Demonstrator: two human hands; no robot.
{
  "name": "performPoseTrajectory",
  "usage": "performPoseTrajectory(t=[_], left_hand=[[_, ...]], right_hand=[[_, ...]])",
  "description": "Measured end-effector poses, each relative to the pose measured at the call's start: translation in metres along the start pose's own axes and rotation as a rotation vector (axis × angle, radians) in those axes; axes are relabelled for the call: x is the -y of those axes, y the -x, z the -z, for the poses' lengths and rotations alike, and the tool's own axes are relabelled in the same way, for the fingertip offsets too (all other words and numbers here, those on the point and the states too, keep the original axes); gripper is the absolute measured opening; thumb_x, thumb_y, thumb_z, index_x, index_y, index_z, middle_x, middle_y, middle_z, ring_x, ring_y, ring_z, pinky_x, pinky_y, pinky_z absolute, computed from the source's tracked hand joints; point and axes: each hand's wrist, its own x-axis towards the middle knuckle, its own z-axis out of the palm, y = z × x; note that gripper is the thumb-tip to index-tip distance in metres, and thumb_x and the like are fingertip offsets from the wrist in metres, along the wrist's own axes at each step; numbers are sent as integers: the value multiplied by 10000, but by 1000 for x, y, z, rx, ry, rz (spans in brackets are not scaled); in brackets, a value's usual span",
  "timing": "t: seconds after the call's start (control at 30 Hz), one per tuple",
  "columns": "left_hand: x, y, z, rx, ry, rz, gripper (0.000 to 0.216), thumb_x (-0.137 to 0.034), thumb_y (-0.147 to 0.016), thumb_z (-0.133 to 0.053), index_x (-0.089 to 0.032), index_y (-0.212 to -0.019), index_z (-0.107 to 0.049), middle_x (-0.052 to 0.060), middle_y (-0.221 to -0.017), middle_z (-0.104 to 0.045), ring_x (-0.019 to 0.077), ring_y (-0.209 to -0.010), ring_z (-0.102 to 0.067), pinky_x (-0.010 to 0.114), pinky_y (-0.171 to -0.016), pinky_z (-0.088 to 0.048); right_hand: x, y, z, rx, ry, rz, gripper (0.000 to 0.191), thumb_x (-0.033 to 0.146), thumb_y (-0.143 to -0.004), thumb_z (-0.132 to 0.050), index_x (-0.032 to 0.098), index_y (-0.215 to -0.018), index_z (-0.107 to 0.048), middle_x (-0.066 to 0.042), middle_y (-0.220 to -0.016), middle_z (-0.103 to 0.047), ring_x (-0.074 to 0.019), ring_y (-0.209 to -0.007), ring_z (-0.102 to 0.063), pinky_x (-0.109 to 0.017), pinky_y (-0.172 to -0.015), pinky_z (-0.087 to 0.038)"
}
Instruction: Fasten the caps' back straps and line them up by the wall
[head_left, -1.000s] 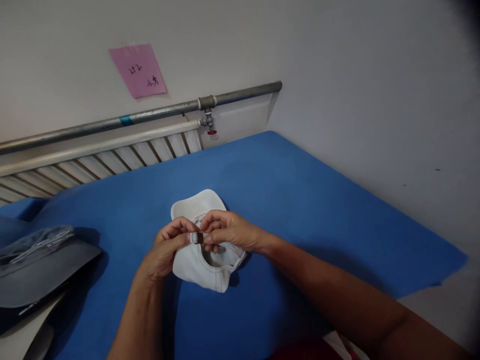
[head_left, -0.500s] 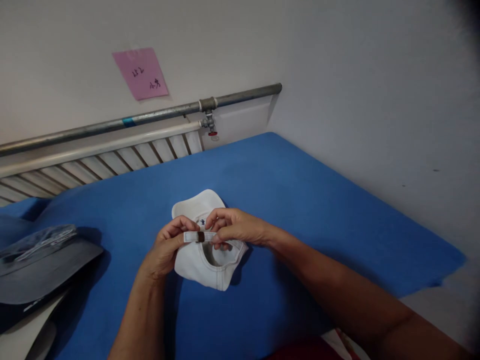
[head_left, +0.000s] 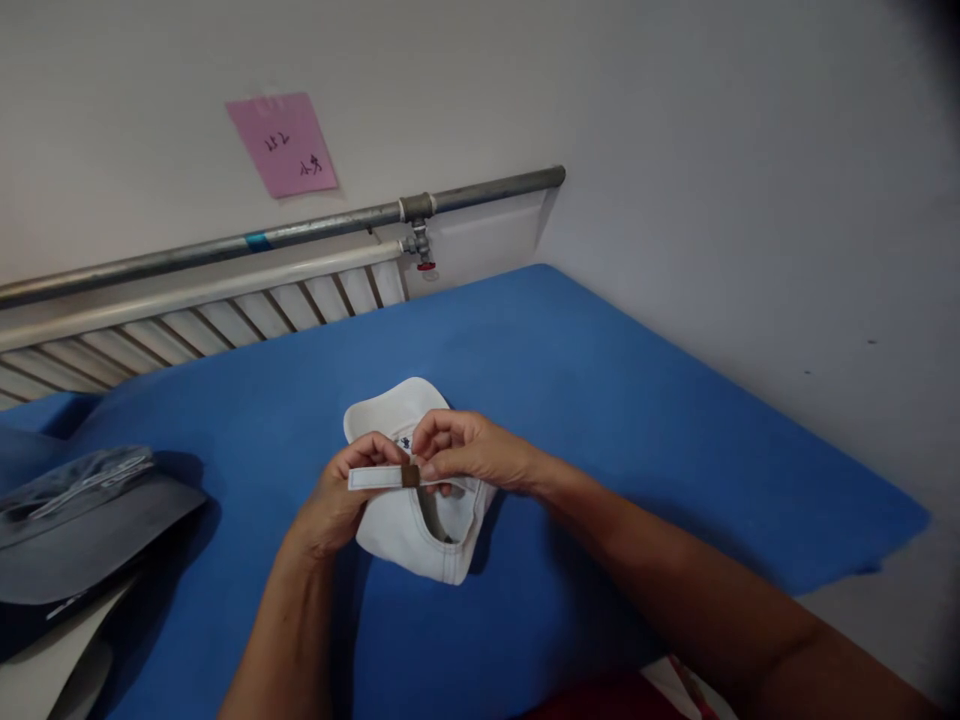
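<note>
The blue surface (head_left: 615, 400) is bounded on the far side by a radiator (head_left: 202, 320) and a pipe (head_left: 300, 232). On the right it is bounded by a wall, along which its edge runs toward the near right. Open blue room is seen far and right of the cap (head_left: 409, 535). At the left edge, dark caps (head_left: 82, 520) are stacked, well apart from it.

The cap is white and is laid near the middle of the surface, with its back opening turned up and its brim pointed far. A white strap (head_left: 375, 478) is drawn out to the left through a brown buckle (head_left: 410, 476).

The strap's free end is pinched by the left hand (head_left: 330, 505), its fingers curled narrow. Just right of the buckle, the strap is gripped by the right hand (head_left: 472, 455), thumb and fingers closed on it. The 2 forearms are extended from the near edge.
</note>
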Motion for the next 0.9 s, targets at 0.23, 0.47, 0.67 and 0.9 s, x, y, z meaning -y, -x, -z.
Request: performPoseTrajectory(t=[0.23, 0.47, 0.67, 0.9], left_hand=[[2, 0, 0, 10, -44, 33, 246, -238, -635, -815, -165, -734, -602, -43, -659, -596, 55, -539, -500, 161, -517, -369], [0, 1, 0, 9, -82, 1, 217, -336, -698, -757, -163, -753, -638, -18, -678, -560, 78, -624, -474, 172, -571, -368], [-3, 3, 5, 47, -120, 23, 396, -566, -779, -614, -170, -791, -618, -25, -641, -509, 71, -534, -390, 187, -488, -300], [-4, 7, 6, 111, -209, 72, 276, -317, -757, -720, -166, -688, -499, -60, -594, -455, 59, -524, -351, 192, -489, -237]], right_hand=[[11, 6, -7, 4, 219, -90, 188, 262, -776, -657, 170, -919, -579, 45, -635, -597, -78, -522, -584, -182, -479, -452], [12, 7, -8, -23, 205, -145, 228, 275, -717, -730, 174, -865, -588, 82, -567, -532, -36, -434, -482, -137, -372, -311], [10, 6, -12, -84, 139, -91, 222, 263, -680, -755, 162, -754, -572, 104, -493, -474, -22, -402, -408, -146, -384, -307], [7, 6, -10, -66, 182, -98, 284, 353, -696, -757, 168, -785, -562, 94, -506, -503, -35, -405, -445, -152, -385, -335]])
